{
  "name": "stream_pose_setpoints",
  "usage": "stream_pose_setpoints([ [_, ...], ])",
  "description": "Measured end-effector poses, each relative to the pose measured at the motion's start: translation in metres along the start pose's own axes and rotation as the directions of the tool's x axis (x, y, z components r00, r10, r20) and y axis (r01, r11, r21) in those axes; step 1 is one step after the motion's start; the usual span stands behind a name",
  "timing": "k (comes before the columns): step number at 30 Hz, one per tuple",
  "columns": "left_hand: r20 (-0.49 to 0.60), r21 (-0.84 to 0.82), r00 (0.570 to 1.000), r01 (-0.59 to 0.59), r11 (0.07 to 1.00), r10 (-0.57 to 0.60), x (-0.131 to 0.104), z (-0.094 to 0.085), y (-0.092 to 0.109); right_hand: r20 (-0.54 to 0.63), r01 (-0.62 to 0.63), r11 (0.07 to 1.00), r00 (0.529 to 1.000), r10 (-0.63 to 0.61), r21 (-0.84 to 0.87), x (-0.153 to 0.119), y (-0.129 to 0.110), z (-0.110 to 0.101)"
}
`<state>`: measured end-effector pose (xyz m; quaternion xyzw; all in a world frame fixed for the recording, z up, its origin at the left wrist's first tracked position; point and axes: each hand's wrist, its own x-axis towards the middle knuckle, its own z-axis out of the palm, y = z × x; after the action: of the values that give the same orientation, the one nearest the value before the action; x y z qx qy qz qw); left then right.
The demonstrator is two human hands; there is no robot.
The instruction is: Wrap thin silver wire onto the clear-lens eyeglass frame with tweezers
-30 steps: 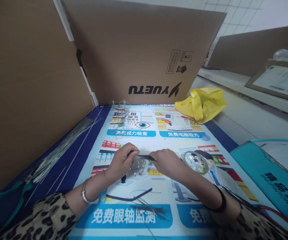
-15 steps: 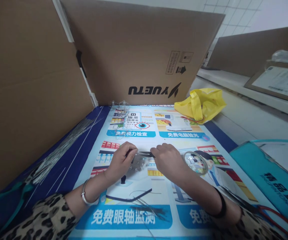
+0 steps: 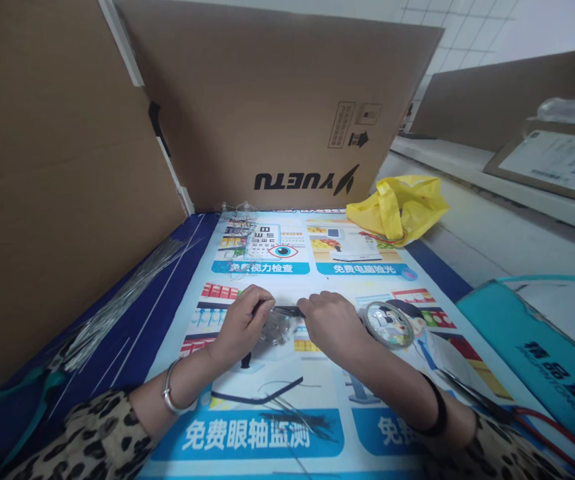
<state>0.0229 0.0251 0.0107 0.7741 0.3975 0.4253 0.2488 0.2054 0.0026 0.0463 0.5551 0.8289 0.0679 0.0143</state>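
Observation:
My left hand [image 3: 244,317] is closed in a pinch, and a cluster of clear beads on thin wire [image 3: 278,328] hangs just below its fingertips. From the left, my right hand [image 3: 334,327] meets it with curled fingers around dark slim tweezers [image 3: 288,311]. Their narrow tips point toward the left fingertips and reach the spot above the beads. Exactly where the tips grip is too small to make out. To the right of my right hand lies a round clear dish [image 3: 390,325]. Short loose wires [image 3: 307,421] lie on the printed sheet nearer me.
Bundled silvery wires [image 3: 117,303] and green-handled pliers [image 3: 42,387] lie at left. Wire-and-bead pieces [image 3: 237,223] sit at the back. Cardboard [image 3: 277,100] stands behind. On the right are a yellow bag [image 3: 402,207], red-handled scissors [image 3: 532,420] and a teal case [image 3: 527,333].
Both hands stay close to where they were. The right hand has shifted slightly down and left, and the bead cluster shows a little more clearly. The whole view has moved slightly.

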Motion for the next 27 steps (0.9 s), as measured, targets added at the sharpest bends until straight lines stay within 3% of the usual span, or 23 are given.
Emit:
stream_pose_setpoints([
  [19,-0.037,0.102,0.997,-0.07,0.992,0.074,-0.0015,0.0031,0.0,0.034,-0.038,0.999,0.999,0.038,-0.001,0.0003,-0.0057,-0.0045],
  [27,-0.044,0.104,0.995,-0.084,0.991,0.089,-0.0018,0.0025,0.0019,-0.024,-0.014,1.0,1.0,0.014,-0.006,0.0006,-0.0059,-0.0026],
])
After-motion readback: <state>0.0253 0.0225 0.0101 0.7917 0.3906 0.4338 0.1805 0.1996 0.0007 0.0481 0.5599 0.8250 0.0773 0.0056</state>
